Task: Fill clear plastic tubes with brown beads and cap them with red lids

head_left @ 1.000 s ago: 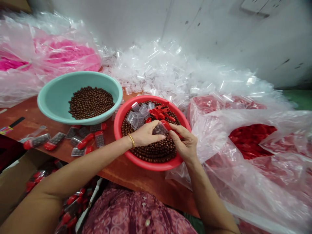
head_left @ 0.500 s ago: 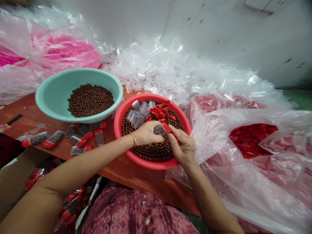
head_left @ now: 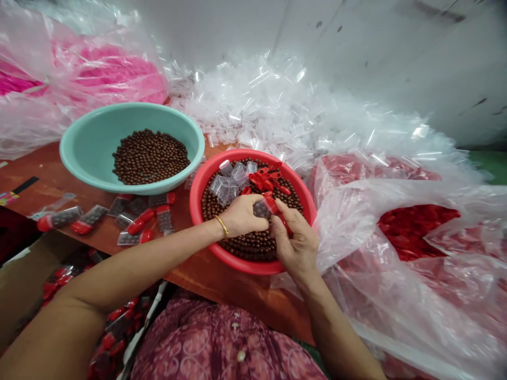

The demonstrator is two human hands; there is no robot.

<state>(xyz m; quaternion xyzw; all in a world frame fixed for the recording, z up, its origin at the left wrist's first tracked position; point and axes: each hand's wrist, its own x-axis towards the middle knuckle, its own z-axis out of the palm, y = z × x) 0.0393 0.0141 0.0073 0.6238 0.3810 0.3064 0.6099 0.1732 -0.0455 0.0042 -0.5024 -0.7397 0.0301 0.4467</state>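
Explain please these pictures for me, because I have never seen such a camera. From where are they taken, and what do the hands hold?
There is no machine here. These are a person's two bare hands, and the camera is worn on that person's head, so it looks forward and down at them. The left hand and the right hand together hold a small clear plastic case with brown balls inside and a red cap at one end. Below them, a red basin holds more brown balls, empty clear cases and red caps. A teal basin stands on the wooden table, near filled capped cases. Behind lies a heap of clear cases; to the right lies a plastic bag of red caps.
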